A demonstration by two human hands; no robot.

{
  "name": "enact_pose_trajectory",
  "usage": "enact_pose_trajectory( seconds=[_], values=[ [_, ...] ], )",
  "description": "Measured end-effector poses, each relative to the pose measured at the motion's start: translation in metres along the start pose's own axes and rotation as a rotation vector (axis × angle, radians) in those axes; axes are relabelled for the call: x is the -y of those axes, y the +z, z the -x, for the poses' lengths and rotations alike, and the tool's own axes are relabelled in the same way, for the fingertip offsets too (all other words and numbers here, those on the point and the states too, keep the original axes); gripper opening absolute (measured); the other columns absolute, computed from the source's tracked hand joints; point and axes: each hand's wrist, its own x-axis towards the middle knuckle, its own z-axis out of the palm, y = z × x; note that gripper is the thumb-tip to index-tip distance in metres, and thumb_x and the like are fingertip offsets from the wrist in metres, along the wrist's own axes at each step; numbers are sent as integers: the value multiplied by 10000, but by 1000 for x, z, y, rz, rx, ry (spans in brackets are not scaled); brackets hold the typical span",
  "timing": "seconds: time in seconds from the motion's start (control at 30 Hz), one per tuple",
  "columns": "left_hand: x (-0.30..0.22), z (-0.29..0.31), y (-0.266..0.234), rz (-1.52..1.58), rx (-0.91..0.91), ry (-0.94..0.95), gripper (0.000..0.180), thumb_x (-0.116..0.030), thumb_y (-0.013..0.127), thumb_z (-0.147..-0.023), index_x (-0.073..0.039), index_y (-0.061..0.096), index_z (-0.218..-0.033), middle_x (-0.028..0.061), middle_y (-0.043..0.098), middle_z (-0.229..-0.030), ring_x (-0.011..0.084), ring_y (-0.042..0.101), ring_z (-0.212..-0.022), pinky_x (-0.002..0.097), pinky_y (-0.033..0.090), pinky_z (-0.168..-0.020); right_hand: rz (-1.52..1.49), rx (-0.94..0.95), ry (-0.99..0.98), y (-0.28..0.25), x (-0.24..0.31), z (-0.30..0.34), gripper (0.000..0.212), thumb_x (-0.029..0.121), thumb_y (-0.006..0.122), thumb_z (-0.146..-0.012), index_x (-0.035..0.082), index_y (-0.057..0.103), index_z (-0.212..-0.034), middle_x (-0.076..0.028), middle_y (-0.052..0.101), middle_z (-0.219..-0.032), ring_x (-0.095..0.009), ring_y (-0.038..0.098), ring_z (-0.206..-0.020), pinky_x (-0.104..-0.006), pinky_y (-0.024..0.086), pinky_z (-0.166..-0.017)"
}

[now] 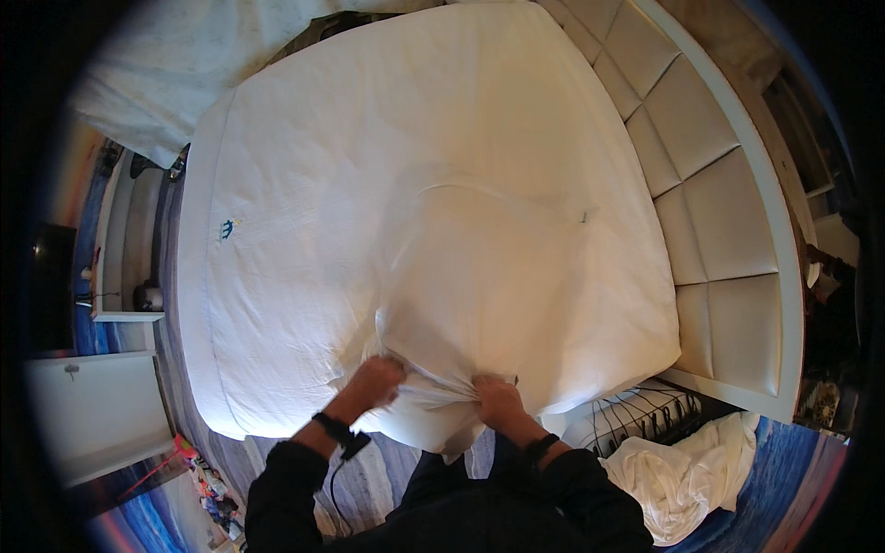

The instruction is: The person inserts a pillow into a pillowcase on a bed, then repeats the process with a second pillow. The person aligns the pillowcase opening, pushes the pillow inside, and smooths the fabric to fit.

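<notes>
A puffed white cloth (479, 267) lies over the near side of the white-covered bed (304, 184). It blends into the bedding, so I cannot tell whether it is a pillowcase or part of a sheet. Its near edge is bunched into folds and hangs over the mattress side. My left hand (378, 380) is closed on the left of these folds. To the right, my right hand (498, 398) grips the same gathered edge, fingers partly hidden. Creases run taut between the two hands. Both wrists wear dark bands.
A padded headboard (728, 230) borders the bed on the right. Crumpled white fabric (687, 479) lies on the floor at the lower right, beside a box with dark cables (641, 415). A white cabinet (101, 415) stands left; another pale sheet (184, 74) hangs at the far left.
</notes>
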Motion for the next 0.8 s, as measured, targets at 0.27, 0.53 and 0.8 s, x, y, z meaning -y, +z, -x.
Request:
enact_pose_trajectory(
  seconds=[0.27,0.53,0.8],
  values=[
    [-108,48,5,396,63,-25,114,-150,661,-709,-40,639,-729,198,620,-724,412,664,-769,492,554,-715,77,-148,5,4,-25,-5,280,80,682,-734,33,590,-995,-164,631,-992,-381,637,-973,-473,537,-790],
    [-115,20,-4,587,-194,-1,287,-105,693,-784,-19,648,-1054,201,666,-1005,417,659,-950,473,551,-821,248,570,-59,-20,-73,20,232,107,644,-824,44,628,-1046,-203,662,-1048,-421,654,-1019,-509,543,-831],
    [-8,-11,26,546,-739,-590,446,-138,717,-839,-17,593,-1251,209,627,-1174,376,626,-1105,429,521,-935,362,768,65,-12,-85,23,289,190,693,-803,99,635,-1071,-154,726,-1049,-394,702,-1000,-550,533,-814]
  ],
)
